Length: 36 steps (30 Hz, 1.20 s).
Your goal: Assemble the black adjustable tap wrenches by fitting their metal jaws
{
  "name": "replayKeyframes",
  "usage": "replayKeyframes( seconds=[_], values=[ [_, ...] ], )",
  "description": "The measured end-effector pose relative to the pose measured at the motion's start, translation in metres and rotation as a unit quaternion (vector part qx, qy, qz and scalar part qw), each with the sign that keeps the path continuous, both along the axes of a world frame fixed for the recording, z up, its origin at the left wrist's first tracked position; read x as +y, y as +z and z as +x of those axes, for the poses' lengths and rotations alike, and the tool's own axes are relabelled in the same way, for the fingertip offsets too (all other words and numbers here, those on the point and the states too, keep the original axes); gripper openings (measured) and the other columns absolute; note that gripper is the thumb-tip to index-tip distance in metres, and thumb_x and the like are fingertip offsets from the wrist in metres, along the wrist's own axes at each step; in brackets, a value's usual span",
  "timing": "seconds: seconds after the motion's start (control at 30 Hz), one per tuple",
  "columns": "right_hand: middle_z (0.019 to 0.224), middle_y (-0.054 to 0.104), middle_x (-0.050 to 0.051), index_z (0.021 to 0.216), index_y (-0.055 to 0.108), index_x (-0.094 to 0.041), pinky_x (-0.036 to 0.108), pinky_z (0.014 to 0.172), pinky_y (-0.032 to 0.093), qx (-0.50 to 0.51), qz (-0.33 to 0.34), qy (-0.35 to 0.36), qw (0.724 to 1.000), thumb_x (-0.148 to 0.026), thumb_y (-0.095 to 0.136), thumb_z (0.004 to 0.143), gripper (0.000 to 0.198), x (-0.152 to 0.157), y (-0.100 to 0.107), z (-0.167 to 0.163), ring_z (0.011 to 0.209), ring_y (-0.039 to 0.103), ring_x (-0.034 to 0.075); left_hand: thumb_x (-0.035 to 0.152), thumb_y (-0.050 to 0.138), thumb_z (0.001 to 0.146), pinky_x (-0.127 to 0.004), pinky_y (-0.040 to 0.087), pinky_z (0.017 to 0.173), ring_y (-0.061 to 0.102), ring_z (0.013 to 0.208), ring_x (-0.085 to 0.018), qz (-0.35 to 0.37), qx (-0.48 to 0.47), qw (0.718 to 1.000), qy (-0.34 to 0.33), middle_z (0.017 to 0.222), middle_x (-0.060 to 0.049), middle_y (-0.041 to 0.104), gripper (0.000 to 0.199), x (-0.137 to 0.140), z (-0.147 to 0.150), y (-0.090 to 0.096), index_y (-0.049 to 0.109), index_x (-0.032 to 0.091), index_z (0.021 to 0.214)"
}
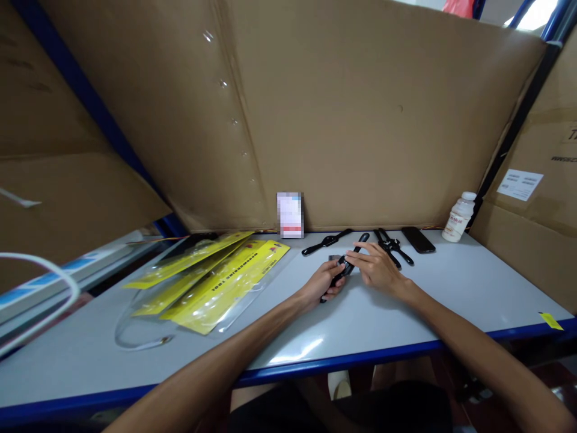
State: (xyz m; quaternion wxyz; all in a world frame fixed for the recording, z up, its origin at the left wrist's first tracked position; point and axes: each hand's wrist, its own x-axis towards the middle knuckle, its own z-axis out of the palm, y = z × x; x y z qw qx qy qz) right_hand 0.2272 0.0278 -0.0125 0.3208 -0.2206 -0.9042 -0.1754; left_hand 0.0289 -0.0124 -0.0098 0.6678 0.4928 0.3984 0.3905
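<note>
Brown cardboard panels (pixel 338 120) wall in a glossy pale-grey tabletop (pixel 383 328), blue-edged (light (pixel 300 351) glints near the front). Above it, the left hand (pixel 325 282) curls around a slim black two-handled tool (pixel 348 268); the right hand (pixel 376 264), fingers partly spread, is at the tool's far handle (pixel 363 238), whether pinching I cannot tell. Yellow-and-clear plastic packages (pixel 229 282) lie leftward.

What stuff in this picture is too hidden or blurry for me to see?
All in the head view:
1. Part of the black tool: hidden by the left hand.
2. What the upright card-like thing shows: blurred into squares.
3. The words on the white bottle: too small.
4. Lettering on the right-hand cardboard: cut off by the picture's right edge.
</note>
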Motion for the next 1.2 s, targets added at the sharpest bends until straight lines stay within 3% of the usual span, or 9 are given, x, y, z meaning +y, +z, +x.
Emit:
replayKeyframes(
  seconds=[0.4,0.5,0.57,0.67,0.77,0.83,0.9,1.07,1.2],
  values=[
    [0.125,0.072,0.007,0.116,0.072,-0.017,0.05,0.097,0.05,-0.001,0.015,-0.002,1.0,0.004,0.05,0.081,0.047,-0.005,0.005,-0.001,0.124,0.057,0.03,0.035,0.059,0.096,-0.012,0.014,0.032,0.028,0.034,-0.003,-0.013,-0.019,1.0,-0.003,0.056,0.01,0.045,0.019,0.003,-0.002,-0.005,0.049,0.02,0.089],
    [0.131,0.069,0.01,0.119,0.071,-0.016,0.05,0.099,0.049,0.049,0.033,0.0,0.998,0.003,0.048,0.082,0.047,-0.003,0.01,0.004,0.124,0.057,0.029,0.035,0.058,0.099,-0.015,0.035,0.038,0.043,0.043,-0.004,-0.02,-0.016,1.0,0.014,0.069,0.006,0.055,0.02,0.006,-0.003,-0.009,0.059,0.015,0.101],
    [0.127,0.07,0.009,0.121,0.07,-0.019,0.048,0.098,0.05,0.112,0.026,-0.018,0.993,0.001,0.048,0.084,0.048,0.002,0.016,0.01,0.119,0.059,0.028,0.036,0.06,0.098,-0.025,0.054,0.057,0.062,0.067,-0.011,-0.024,-0.015,0.999,0.029,0.093,-0.002,0.066,0.026,0.009,-0.004,-0.011,0.062,0.015,0.112],
    [0.117,0.073,0.009,0.124,0.069,-0.022,0.045,0.094,0.051,0.209,0.008,-0.047,0.977,-0.004,0.045,0.09,0.046,0.01,0.025,0.021,0.108,0.062,0.025,0.036,0.062,0.097,-0.034,0.059,0.073,0.067,0.086,-0.017,-0.024,-0.019,0.998,0.051,0.11,-0.007,0.067,0.03,0.013,-0.005,-0.012,0.062,0.015,0.119],
    [0.104,0.073,0.011,0.123,0.069,-0.019,0.044,0.092,0.05,0.259,-0.048,-0.134,0.955,-0.013,0.044,0.093,0.039,0.019,0.032,0.034,0.099,0.061,0.026,0.038,0.06,0.098,-0.025,0.054,0.057,0.062,0.067,-0.011,-0.014,-0.037,0.997,0.068,0.093,-0.002,0.066,0.027,0.012,-0.006,-0.01,0.062,0.015,0.112],
    [0.098,0.073,0.011,0.11,0.074,-0.018,0.042,0.09,0.049,0.246,-0.077,-0.18,0.949,-0.016,0.046,0.093,0.033,0.026,0.033,0.044,0.097,0.061,0.026,0.036,0.056,0.099,-0.015,0.035,0.038,0.043,0.044,-0.004,-0.008,-0.05,0.996,0.069,0.069,0.006,0.054,0.02,0.011,-0.006,-0.007,0.057,0.016,0.096],
    [0.092,0.075,0.008,0.094,0.077,-0.02,0.037,0.086,0.049,0.209,-0.116,-0.21,0.948,-0.013,0.05,0.089,0.028,0.033,0.032,0.053,0.092,0.063,0.024,0.034,0.058,0.097,-0.012,0.02,0.033,0.032,0.037,-0.003,-0.002,-0.06,0.996,0.064,0.06,0.009,0.047,0.021,0.01,-0.006,-0.005,0.047,0.02,0.085],
    [0.078,0.076,0.002,0.085,0.078,-0.021,0.025,0.068,0.047,0.098,-0.238,-0.234,0.938,-0.012,0.063,0.082,0.019,0.037,0.023,0.055,0.072,0.067,0.017,0.035,0.065,0.089,-0.011,0.016,0.031,0.029,0.034,-0.003,0.013,-0.063,0.996,0.062,0.056,0.009,0.046,0.029,0.005,-0.004,-0.001,0.04,0.022,0.079],
    [0.093,0.076,0.004,0.107,0.077,-0.021,0.026,0.078,0.046,0.026,-0.276,-0.201,0.94,-0.017,0.068,0.085,0.025,0.026,0.014,0.029,0.087,0.067,0.018,0.035,0.065,0.088,-0.011,0.017,0.031,0.03,0.034,-0.003,0.03,-0.053,0.996,0.065,0.055,0.009,0.046,0.027,0.002,-0.002,0.001,0.043,0.022,0.08]
  ],
)
